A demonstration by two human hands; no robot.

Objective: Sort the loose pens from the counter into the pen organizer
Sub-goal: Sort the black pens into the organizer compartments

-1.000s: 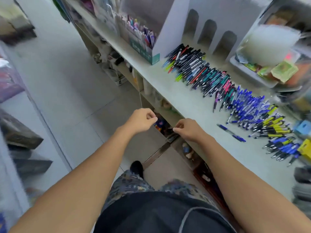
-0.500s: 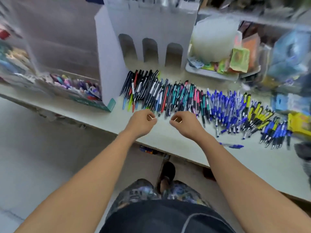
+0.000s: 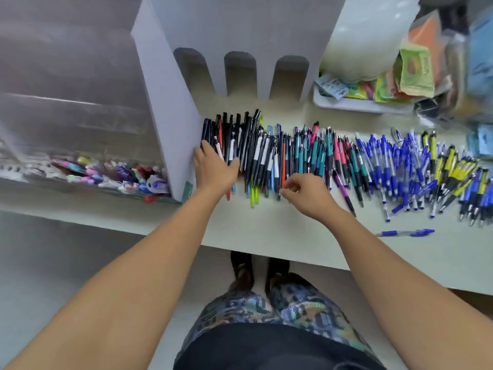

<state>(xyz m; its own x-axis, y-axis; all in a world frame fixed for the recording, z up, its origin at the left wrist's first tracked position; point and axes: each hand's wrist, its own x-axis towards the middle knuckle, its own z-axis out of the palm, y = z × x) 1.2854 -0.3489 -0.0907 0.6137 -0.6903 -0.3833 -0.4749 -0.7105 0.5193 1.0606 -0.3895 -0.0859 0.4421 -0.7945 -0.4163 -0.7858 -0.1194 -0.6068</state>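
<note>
A long row of loose pens lies on the pale counter (image 3: 266, 231): black pens (image 3: 248, 140) at the left, teal and pink pens (image 3: 320, 150) in the middle, blue pens (image 3: 386, 166) and yellow pens (image 3: 453, 166) at the right. Behind them stands the white pen organizer (image 3: 240, 30) with three arched slots. My left hand (image 3: 214, 168) lies flat on the leftmost black pens, fingers spread. My right hand (image 3: 304, 192) hovers at the near ends of the middle pens, fingers curled together; whether it pinches a pen is unclear.
One blue pen (image 3: 405, 232) lies alone near the counter's front edge at the right. A clear bin of pastel pens (image 3: 114, 172) sits left of the organizer. A white tray with packets (image 3: 354, 102) and blurred bags crowd the back right.
The view has swung to face the counter squarely. My left hand has reached forward onto the black pens and opened. My right hand has moved forward to the pens' near ends.
</note>
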